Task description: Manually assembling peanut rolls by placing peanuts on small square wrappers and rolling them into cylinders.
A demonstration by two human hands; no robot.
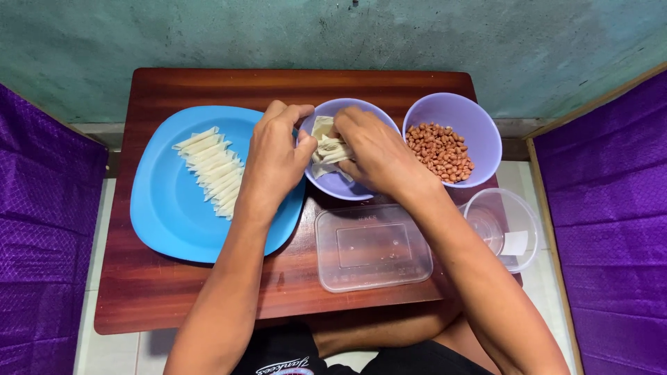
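Note:
My left hand (276, 156) and my right hand (375, 151) meet over a purple bowl (347, 187) that holds pale dough wrappers (326, 147). Both hands pinch the same folded wrapper between thumb and fingertips, above the bowl's middle. Left of the bowl lies a blue plate (174, 208) with a row of several rolled pale sticks (212, 170) laid side by side. A second purple bowl (479, 128), at the right, is filled with peanuts (439, 151).
Everything stands on a small dark wooden table (160, 298). A clear rectangular plastic container (372, 246) sits near the front edge, and a clear round cup (507, 226) overhangs the right side. Purple cloth flanks both sides; a green wall is behind.

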